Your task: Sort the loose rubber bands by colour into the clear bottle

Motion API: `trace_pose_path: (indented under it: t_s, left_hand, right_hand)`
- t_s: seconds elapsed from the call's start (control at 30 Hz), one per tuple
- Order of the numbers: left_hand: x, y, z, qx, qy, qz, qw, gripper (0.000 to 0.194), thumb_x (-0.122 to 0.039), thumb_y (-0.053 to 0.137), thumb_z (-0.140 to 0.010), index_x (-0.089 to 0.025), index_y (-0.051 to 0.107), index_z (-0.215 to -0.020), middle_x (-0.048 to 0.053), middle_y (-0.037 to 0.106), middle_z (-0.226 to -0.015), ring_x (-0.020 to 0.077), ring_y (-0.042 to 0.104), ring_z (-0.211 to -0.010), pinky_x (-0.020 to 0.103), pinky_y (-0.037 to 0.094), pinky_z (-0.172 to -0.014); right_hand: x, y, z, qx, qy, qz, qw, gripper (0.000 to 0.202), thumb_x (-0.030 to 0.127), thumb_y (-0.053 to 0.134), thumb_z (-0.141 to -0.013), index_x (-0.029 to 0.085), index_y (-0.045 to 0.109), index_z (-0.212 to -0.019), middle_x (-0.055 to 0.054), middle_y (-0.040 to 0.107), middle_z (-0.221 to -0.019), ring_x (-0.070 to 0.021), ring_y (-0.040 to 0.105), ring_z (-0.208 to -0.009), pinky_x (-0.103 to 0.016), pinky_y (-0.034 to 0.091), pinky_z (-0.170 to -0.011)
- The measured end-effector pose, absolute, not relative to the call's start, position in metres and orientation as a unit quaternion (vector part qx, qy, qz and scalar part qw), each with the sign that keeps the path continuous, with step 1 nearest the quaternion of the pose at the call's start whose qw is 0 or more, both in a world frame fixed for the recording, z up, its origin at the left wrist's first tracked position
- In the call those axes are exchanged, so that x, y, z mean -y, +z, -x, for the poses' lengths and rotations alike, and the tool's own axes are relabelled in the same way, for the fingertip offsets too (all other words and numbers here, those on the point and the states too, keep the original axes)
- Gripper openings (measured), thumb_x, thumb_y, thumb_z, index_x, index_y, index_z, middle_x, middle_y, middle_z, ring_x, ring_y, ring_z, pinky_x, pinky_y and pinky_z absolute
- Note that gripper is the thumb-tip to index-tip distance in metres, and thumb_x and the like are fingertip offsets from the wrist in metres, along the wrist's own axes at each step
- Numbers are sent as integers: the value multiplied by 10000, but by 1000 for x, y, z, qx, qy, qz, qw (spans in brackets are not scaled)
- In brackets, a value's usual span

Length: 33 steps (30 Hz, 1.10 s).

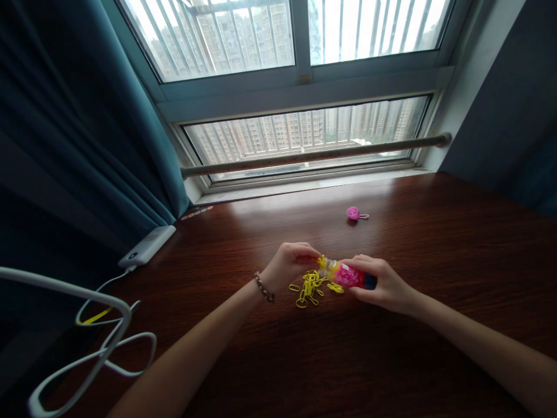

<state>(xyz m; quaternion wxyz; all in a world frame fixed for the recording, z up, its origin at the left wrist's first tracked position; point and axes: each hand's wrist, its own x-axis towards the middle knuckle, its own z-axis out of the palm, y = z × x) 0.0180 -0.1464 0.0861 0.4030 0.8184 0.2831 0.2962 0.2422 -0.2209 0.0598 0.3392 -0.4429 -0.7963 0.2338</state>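
My right hand [379, 283] is wrapped round a small clear bottle [346, 275] with a pink and red body and a dark end inside the palm. The bottle lies tilted on its side, its mouth towards the left. At that mouth, the fingers of my left hand [292, 264] are pinched on yellow rubber bands [321, 261]; how many they grip is hidden. Below both hands, a loose pile of yellow rubber bands [310, 285] is spread on the brown wooden table [278, 354]. A beaded bracelet [264, 287] circles my left wrist.
A pink cap with a loop [353, 213] lies farther back on the table. At the left edge are a white power bank [148, 246] and a looping white cable [126, 313]. A blue curtain [143, 145] and a barred window [300, 133] stand behind.
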Motion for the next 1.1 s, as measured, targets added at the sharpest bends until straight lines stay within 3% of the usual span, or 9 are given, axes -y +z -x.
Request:
trace_pose_path:
  t_s: [0.13,0.27,0.33,0.43,0.6,0.83,1.1]
  left_hand:
    - [155,84,-21,-311,299,-848,307,167,-224,666,-690,-142,629,-830,13,626,-668,96,544,-582,191,444,-556]
    - [157,81,-23,-323,310,-848,282,102,-213,679,-673,-140,610,-691,-15,581,-587,71,481,-517,167,388,-492]
    - [156,80,-24,-308,332,-842,294,104,-217,680,-672,-135,622,-650,10,592,-655,74,488,-543,170,394,-495]
    - [154,79,-25,-288,364,-821,333,110,-223,697,-654,-124,648,-652,55,587,-795,103,536,-643,190,442,-541]
    - [154,76,-24,-301,365,-753,459,228,-211,715,-632,-117,625,-820,48,619,-805,140,596,-736,255,509,-689]
    - [153,85,-24,-319,333,-656,598,262,-167,719,-608,-94,612,-835,91,647,-946,173,620,-861,335,499,-829]
    - [152,79,-23,-307,377,-739,467,75,-183,673,-663,-116,682,-695,85,637,-880,155,604,-774,264,513,-703]
  right_hand:
    - [222,59,-241,797,235,443,335,401,227,633,-692,181,589,-1088,-48,610,-870,-173,541,-768,-287,426,-711]
    - [222,59,-241,800,242,437,333,391,210,621,-698,181,585,-1087,-46,605,-870,-171,538,-769,-280,423,-704]
    - [222,60,-241,798,241,438,335,383,210,619,-700,178,586,-1081,-47,603,-866,-169,537,-766,-280,421,-705]
    - [223,60,-241,797,241,440,338,385,209,620,-697,176,587,-1079,-45,602,-865,-168,537,-766,-278,419,-707]
    - [222,61,-241,787,238,452,345,361,229,621,-699,156,600,-1052,-51,609,-861,-172,541,-772,-279,418,-708]
    - [218,59,-241,775,240,459,361,387,232,614,-703,156,591,-1082,-55,620,-892,-177,549,-793,-283,425,-724]
    - [219,58,-241,788,242,445,351,353,232,616,-707,156,597,-1052,-56,619,-906,-174,546,-798,-283,418,-734]
